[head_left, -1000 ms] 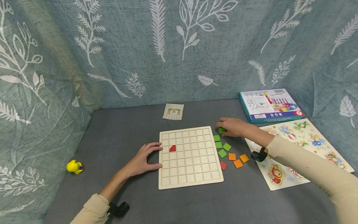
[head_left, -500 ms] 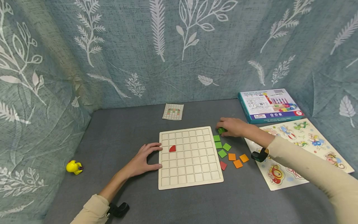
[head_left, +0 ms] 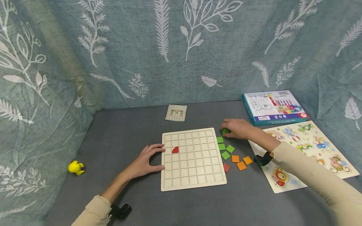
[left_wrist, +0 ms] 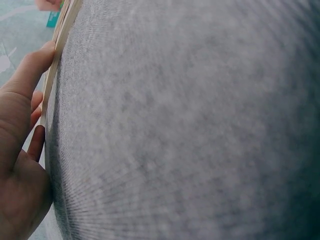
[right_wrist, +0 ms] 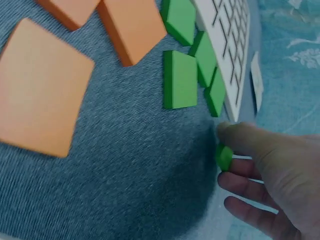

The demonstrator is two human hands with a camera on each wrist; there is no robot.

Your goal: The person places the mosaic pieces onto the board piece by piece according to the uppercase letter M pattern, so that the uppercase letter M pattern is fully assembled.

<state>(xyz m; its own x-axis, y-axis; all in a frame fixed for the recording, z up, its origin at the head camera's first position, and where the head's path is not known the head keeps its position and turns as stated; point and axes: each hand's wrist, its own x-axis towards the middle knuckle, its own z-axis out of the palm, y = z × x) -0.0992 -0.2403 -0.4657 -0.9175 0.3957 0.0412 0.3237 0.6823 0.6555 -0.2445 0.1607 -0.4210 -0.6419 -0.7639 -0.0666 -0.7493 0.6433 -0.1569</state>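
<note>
In the head view, a pale wooden grid board (head_left: 193,163) lies flat on the table, with a red quarter-round piece (head_left: 175,150) in one of its squares. The left hand (head_left: 142,164) rests at the board's left edge, its thumb and fingertips spread along the rim and touching it. Beyond the board's upper right corner, the right hand (head_left: 237,128) pinches a green square tile (right_wrist: 224,157) between thumb and fingers. Several more green tiles (head_left: 225,155) lie along the board's right edge, near orange tiles (head_left: 241,165) and a red piece (head_left: 226,167).
A small pattern card (head_left: 176,113) lies behind the board. At the right are a flat toy box (head_left: 275,106) and a printed sheet of cartoon animals (head_left: 299,138), partly under the right forearm. A yellow toy (head_left: 75,168) sits far left. Patterned cloth (head_left: 169,72) hangs at the back.
The head view has shifted very slightly. Both hands keep their places, the right still pinching the green tile and the left still at the board's edge.
</note>
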